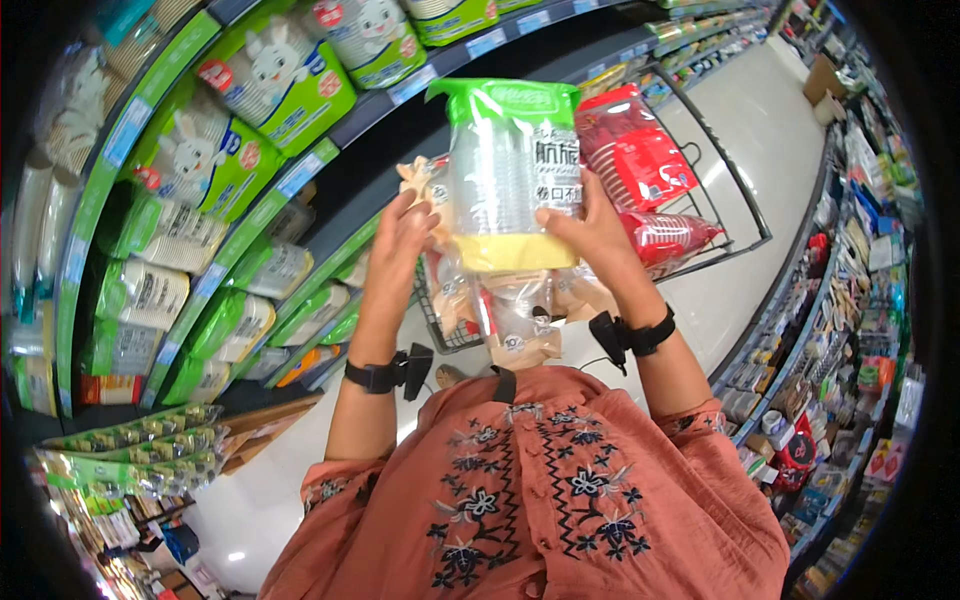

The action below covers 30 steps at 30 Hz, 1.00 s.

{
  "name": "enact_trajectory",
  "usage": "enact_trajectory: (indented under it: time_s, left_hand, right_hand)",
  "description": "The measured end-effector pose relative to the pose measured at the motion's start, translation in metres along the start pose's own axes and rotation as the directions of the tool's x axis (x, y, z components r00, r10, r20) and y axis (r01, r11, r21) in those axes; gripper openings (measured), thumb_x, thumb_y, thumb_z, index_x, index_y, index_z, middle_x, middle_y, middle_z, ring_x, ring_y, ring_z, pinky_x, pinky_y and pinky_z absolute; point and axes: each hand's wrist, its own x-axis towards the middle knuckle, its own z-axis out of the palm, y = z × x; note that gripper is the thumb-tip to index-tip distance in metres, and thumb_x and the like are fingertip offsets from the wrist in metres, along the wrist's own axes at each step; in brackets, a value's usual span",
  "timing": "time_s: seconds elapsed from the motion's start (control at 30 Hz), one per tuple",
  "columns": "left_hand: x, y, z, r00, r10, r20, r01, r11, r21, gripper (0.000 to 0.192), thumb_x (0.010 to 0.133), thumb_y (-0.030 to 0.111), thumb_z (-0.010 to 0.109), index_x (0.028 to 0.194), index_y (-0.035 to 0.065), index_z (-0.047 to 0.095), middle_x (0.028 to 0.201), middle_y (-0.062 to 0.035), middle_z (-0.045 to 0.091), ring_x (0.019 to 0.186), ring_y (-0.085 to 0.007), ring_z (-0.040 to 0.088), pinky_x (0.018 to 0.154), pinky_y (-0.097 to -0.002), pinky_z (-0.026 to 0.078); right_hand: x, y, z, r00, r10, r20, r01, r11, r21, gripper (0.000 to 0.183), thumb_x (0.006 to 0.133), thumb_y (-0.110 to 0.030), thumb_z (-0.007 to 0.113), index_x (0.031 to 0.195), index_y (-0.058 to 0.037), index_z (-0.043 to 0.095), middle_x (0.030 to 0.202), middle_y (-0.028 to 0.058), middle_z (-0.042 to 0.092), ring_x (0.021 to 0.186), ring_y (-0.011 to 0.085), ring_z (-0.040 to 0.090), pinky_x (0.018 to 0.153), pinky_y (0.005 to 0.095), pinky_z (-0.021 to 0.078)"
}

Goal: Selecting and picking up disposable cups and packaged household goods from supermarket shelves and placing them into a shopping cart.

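My right hand (592, 225) grips the right side of a pack of clear plastic cups (495, 172), its thumb across the front. The pack stands upright, green at the top and yellow at the bottom, and bears writing. My left hand (405, 225) is beside the pack's left edge, fingers slightly curled and apart, holding nothing that I can see. Beneath lies a wire shopping cart (739, 176) with red packs of cups (645, 161) on the right and clear packs with tan ends (517, 322) nearer my body. The held pack hides part of the cart.
Shelves on the left carry bagged paper cups (277, 82) with rabbit pictures and smaller green-ended cup packs (146, 292). Price tags line the green shelf edge (127, 135). Shelves of small goods (799, 375) run along the right, beyond a pale floor (757, 112).
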Motion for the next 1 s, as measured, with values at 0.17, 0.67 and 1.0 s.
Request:
enact_trajectory:
  time_s: [0.17, 0.67, 1.0]
  left_hand:
    - [-0.013, -0.012, -0.006, 0.999, 0.024, -0.032, -0.022, 0.999, 0.042, 0.064, 0.101, 0.039, 0.054, 0.147, -0.0021, 0.035, 0.137, -0.0166, 0.052, 0.124, -0.0207, 0.052, 0.106, -0.0338, 0.040]
    - [-0.041, -0.034, -0.084, 0.992, -0.079, -0.093, 0.054, 0.968, -0.247, 0.071, 0.093, 0.036, 0.068, 0.146, -0.0017, 0.037, 0.136, -0.0156, 0.053, 0.124, -0.0216, 0.052, 0.105, -0.0342, 0.041]
    - [-0.053, -0.047, -0.112, 0.987, -0.096, -0.127, 0.069, 0.977, -0.200, 0.072, 0.095, 0.036, 0.066, 0.148, -0.0012, 0.035, 0.138, -0.0142, 0.053, 0.124, -0.0210, 0.051, 0.106, -0.0340, 0.040]
  right_hand:
    - [-0.023, 0.005, 0.061, 0.995, -0.096, 0.037, 0.100, 0.986, -0.132, 0.092, 0.071, -0.028, 0.085, 0.138, 0.0099, 0.035, 0.119, 0.0233, 0.060, 0.111, 0.0252, 0.060, 0.096, 0.0342, 0.0479]
    - [-0.019, 0.016, 0.130, 0.958, 0.012, 0.288, 0.002, 0.999, -0.050, 0.081, 0.082, -0.037, 0.079, 0.137, 0.0071, 0.039, 0.111, 0.0168, 0.059, 0.099, 0.0196, 0.056, 0.087, 0.0321, 0.0491]
    - [-0.017, 0.018, 0.150, 0.911, 0.121, 0.394, -0.067, 0.987, -0.148, 0.080, 0.080, -0.036, 0.081, 0.136, 0.0078, 0.043, 0.107, 0.0124, 0.062, 0.094, 0.0151, 0.056, 0.082, 0.0286, 0.0491]
